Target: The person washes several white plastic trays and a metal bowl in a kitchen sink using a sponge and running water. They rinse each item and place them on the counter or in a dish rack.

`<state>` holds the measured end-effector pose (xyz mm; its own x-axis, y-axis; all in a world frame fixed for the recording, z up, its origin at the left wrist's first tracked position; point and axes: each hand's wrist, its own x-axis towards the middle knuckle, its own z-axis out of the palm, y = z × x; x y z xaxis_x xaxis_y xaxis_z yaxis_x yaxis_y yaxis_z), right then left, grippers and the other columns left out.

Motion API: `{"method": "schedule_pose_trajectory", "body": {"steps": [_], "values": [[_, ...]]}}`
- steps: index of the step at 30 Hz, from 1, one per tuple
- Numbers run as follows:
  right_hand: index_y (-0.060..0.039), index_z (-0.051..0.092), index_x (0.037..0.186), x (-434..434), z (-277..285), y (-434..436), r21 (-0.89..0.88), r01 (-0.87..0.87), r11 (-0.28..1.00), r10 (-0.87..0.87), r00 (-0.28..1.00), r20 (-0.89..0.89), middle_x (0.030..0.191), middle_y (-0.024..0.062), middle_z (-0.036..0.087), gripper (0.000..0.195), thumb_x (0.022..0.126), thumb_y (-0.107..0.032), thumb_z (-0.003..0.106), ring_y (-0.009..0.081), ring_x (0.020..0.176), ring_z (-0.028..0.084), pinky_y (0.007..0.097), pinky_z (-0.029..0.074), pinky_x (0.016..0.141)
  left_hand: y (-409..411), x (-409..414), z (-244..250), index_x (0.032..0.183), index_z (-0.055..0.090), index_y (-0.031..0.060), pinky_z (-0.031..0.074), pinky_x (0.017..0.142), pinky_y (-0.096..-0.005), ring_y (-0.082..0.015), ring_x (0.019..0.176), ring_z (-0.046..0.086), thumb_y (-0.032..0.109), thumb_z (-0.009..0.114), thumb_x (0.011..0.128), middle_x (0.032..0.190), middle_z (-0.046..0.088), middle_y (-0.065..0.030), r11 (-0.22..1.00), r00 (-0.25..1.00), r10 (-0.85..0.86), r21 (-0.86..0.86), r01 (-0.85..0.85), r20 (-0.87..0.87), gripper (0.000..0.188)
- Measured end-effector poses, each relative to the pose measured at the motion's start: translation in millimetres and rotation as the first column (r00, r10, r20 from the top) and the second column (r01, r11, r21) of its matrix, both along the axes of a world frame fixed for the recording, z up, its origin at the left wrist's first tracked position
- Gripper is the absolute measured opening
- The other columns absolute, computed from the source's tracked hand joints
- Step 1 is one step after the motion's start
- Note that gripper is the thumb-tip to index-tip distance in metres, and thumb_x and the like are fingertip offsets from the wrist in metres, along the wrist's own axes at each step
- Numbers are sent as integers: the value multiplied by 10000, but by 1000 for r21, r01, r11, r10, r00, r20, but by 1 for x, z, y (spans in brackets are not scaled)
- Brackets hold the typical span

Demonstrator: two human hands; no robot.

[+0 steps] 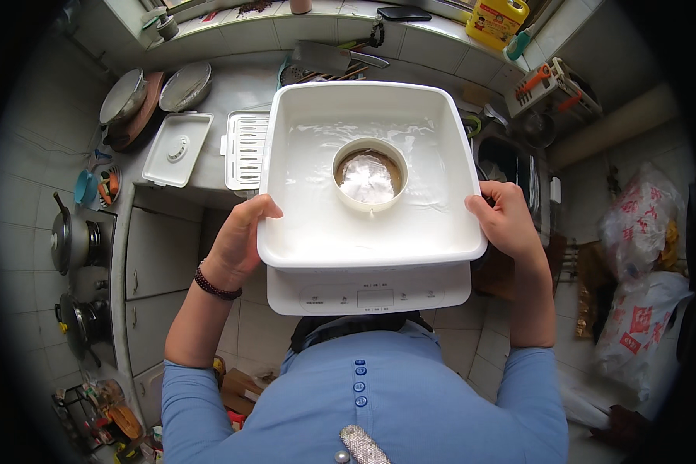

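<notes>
A white rectangular electric steamer base (368,290) with a control panel is held up in front of my body. Its deep basin (307,232) holds water around a round collar (370,203), inside which a shiny metal surface shows. My left hand (243,229) grips the basin's left side with the thumb on the rim. My right hand (504,217) grips the right side the same way; the fingers of both hands are partly hidden. Behind the basin, a white slotted tray (245,151) lies partly covered on the counter, left of a white lid (177,149) with a round vent.
Covered metal bowls (124,95) stand at the back left of the counter (232,81). A cleaver (325,59) lies behind the basin. The sink (510,168) is at right, below a utensil rack (551,87). Pots (72,240) stand on the stove at left; plastic bags (644,220) hang at right.
</notes>
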<state>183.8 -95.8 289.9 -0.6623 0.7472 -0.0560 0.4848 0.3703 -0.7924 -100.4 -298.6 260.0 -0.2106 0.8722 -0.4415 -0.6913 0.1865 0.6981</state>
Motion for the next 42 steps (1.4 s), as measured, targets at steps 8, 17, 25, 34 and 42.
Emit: {"method": "schedule_pose_trajectory", "body": {"steps": [8,17,25,34,42], "values": [[115,625,762,-48,48,-27,16,-96,995,96,995,11,556,100,600,235,761,-101,532,84,496,555,241,451,486,-43,-41,30,846,585,-13,500,755,-280,-155,794,594,146,518,800,852,609,-105,998,997,54,47,-51,-54,179],[127,590,704,-93,63,-45,38,-194,980,196,980,-47,513,67,542,221,770,-75,526,63,464,493,234,417,448,-81,-70,45,984,551,-83,518,764,-290,-195,828,618,114,489,787,886,613,-135,993,995,91,75,-88,-32,286],[133,628,744,-134,75,-53,37,-315,948,316,949,-4,519,95,568,243,771,-88,530,84,436,517,234,434,445,-106,-84,40,1094,500,-123,516,809,-312,-231,874,620,119,473,753,979,599,-180,971,976,220,98,-218,-2,419],[55,672,717,-200,78,-29,121,-433,893,439,898,-31,462,51,485,379,871,-281,587,102,392,409,260,342,401,-142,-96,28,1237,401,-108,472,912,-396,-331,1003,578,172,470,675,1136,546,-233,865,862,502,66,-498,-68,631],[56,653,1021,-268,69,22,20,-550,835,550,834,-48,681,38,598,337,887,-245,577,58,609,492,221,402,530,-159,-120,33,1237,402,-89,467,899,-364,-305,998,566,195,505,662,1119,545,-203,677,642,725,93,-730,-249,649]]}}
